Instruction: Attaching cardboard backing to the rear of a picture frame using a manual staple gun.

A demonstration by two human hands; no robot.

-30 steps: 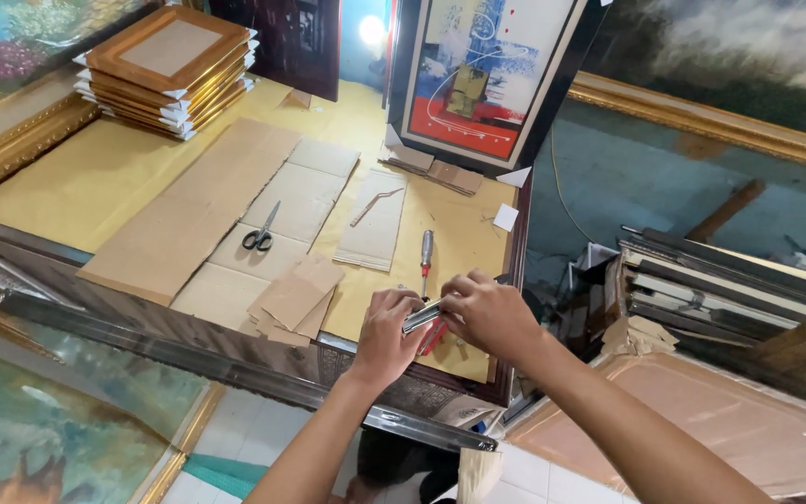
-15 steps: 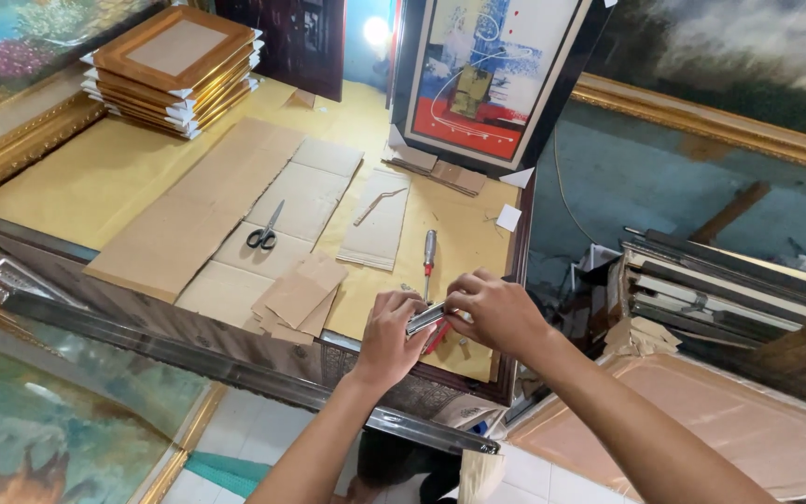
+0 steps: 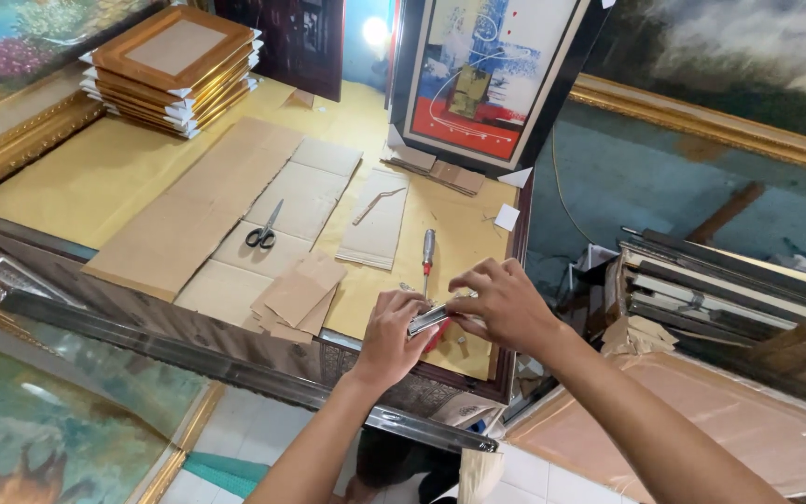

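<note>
A framing workshop is spreading out below the camera, with a yellow-topped worktable (image 3: 95, 177) filling the middle and large gilt-framed paintings leaning around its edges. Flat sheets of brown cardboard (image 3: 198, 205) are lying across the table, and a pair of scissors (image 3: 262, 233) is resting on one of them. A stack of wooden picture frames (image 3: 174, 61) is sitting at the far left corner, and an abstract red, blue and white painting in a black frame (image 3: 482, 79) is standing upright at the far edge. A red-handled screwdriver (image 3: 428, 250) is lying on the yellow top, just beyond the hands. At the near right corner of the table the left hand (image 3: 396, 338) and the right hand (image 3: 506, 303) are meeting over a small silvery metal tool (image 3: 428, 319). The left hand is curling around the tool's near end, fingers closed on it from below. The right hand is arching over the far end, its fingertips pinching down onto the tool. The tool is being held just above the table's dark carved edge, tilted slightly upward toward the right; what kind of tool it is cannot be told. A long silver moulding strip (image 3: 235, 364) is running along the front of the table below the forearms.
</note>
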